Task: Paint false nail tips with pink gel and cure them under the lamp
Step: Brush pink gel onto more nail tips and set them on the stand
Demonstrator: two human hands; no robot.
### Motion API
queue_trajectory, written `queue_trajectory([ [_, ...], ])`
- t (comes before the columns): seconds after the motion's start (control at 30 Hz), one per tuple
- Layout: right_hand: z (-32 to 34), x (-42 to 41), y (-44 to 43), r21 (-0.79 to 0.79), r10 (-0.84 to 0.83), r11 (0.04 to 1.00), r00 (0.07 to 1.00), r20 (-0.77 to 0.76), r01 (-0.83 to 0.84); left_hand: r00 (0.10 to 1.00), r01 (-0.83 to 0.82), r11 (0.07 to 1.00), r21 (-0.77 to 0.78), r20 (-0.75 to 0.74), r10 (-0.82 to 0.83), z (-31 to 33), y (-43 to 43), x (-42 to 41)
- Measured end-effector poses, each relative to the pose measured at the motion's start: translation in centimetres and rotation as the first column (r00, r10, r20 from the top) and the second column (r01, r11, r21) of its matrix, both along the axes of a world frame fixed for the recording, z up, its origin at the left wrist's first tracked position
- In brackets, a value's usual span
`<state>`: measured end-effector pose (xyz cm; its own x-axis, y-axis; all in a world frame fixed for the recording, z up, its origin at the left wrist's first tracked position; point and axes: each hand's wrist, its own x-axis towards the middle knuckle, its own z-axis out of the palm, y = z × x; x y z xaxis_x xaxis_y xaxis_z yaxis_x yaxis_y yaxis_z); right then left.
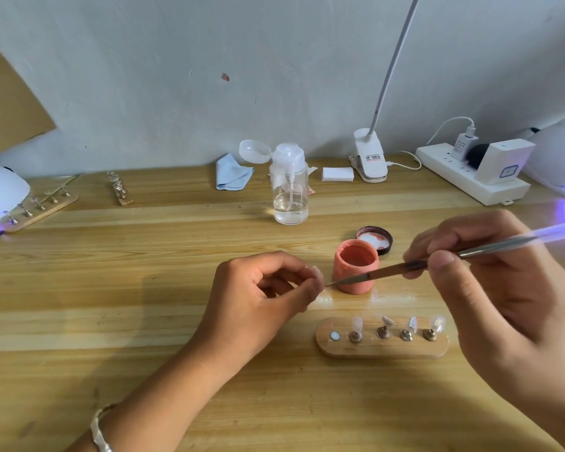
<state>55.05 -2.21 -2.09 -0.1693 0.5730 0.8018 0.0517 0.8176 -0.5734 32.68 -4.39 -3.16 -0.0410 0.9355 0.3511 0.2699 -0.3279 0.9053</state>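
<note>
A pale grey wall backs a wooden table. At its centre the left hand pinches a small nail tip between thumb and forefinger, the other fingers curled loosely under. The right hand pinches a brush between thumb and fingertips, with its point just at the tip.

The open jar of pink gel stands right behind the brush, and its lid lies beyond it. A careless sweep of the handle could likely knock the jar over. The tip is held by finger pressure alone, so it may twist or slip, and gel could smear onto skin. The right wrist hovers over the wooden stand and the four tips on its pegs. Lowering it could topple them. Both curing lamps, one at the left edge and one at the right, glow purple. Stray light might begin to harden gel in the open jar or on the bristles.

The held tip is mostly covered by the fingers, so I cannot tell how much of it is painted. Nor can I tell whether it sits on a peg. The bristles are too fine to show any gel on them. Both lamps are cut off by the frame. The tips on the stand look clear or pale, but their coating is unclear.
</note>
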Motion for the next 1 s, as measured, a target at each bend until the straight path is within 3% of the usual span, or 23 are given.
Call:
queue_trajectory([
  [0.63, 0.1, -0.29, 0.26, -0.061, -0.035, 0.998, 0.999, 0.016, 0.036, 1.0, 0.004, 1.0, -0.002, 0.025, -0.004, -0.17, -0.04, -0.02],
  [1.0, 0.55, -0.2, 0.35, -0.089, -0.028, 0.996, 0.995, -0.092, 0.02, 0.999, 0.018, 1.0, -0.017, 0.035, -0.017, -0.34, 0.0, 0.04],
])
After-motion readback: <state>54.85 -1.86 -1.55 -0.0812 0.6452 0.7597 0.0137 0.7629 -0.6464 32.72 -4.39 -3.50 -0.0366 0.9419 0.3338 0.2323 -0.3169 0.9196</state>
